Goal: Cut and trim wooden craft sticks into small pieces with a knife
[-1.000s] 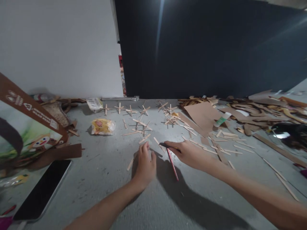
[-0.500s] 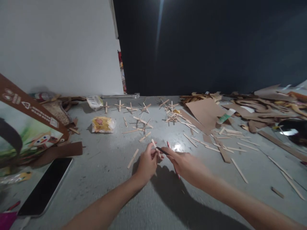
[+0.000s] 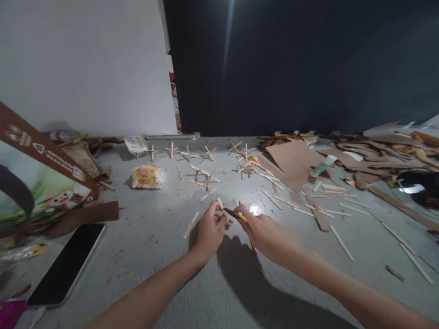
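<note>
Pinched in the fingers of my left hand (image 3: pixel 211 230) is a short wooden craft stick (image 3: pixel 220 203), held above the grey surface. My right hand (image 3: pixel 262 228) grips a utility knife (image 3: pixel 233 214) with a dark blade and a yellow part showing. The blade's tip meets or nearly meets the stick; I cannot tell which. Under my right hand lies a thin red pen-like stick (image 3: pixel 254 249), mostly covered. A loose craft stick (image 3: pixel 191 225) rests left of my left hand. Beyond both hands stand several crossed-stick pieces (image 3: pixel 206 175).
Several loose sticks (image 3: pixel 324 210) and cardboard (image 3: pixel 291 160) lie at right, with a glue stick (image 3: pixel 324 166). Cardboard scraps line the back right. At left are a phone (image 3: pixel 66 265), a yellow packet (image 3: pixel 148 177) and a printed box (image 3: pixel 44 178). A dark panel (image 3: pixel 291 68) stands behind.
My right hand has turned a little, so the knife's yellow part now shows and its blade lies more level. The left hand stays nearly in place with the stick.
</note>
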The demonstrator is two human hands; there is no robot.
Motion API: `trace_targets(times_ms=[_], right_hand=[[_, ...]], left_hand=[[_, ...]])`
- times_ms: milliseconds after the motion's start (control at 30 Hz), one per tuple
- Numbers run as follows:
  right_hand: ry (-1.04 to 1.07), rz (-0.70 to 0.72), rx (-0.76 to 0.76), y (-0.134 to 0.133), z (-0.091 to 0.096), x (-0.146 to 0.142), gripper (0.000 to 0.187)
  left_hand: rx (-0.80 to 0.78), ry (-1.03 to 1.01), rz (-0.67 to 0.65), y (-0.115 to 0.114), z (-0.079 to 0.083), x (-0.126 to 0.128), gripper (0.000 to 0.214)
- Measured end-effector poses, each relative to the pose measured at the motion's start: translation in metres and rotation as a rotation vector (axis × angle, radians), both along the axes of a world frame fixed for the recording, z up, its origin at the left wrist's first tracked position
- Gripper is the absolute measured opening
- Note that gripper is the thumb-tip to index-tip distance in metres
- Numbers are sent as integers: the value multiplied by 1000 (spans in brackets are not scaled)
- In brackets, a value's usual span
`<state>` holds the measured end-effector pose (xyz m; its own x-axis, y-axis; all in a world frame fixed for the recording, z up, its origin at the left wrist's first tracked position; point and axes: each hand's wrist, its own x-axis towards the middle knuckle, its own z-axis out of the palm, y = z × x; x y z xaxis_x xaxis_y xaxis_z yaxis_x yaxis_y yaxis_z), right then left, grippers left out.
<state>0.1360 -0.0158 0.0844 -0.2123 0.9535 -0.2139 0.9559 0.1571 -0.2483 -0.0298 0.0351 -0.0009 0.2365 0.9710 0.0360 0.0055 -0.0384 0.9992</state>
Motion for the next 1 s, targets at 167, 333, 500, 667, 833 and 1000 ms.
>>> trace_targets(times_ms=[167, 333, 500, 667, 833, 1000], right_hand=[[3, -50, -19, -1, -9, -3, 38], [35, -79, -35, -1, -12, -9, 33], [78, -89, -3, 1, -19, -9, 25], [76, -112, -9, 1, -20, -10, 25], [41, -126, 4, -4, -29, -19, 27], [-9, -153, -38, -7, -20, -22, 29]], left_hand=[[44, 46, 40, 1, 1, -1, 17], [44, 56, 56, 1, 0, -2, 19], [38, 52, 59, 3, 0, -2, 20], [10, 36, 42, 4, -2, -1, 17], [-53, -30, 50, 4, -3, 1, 14], [8, 47, 26, 1, -4, 1, 16]])
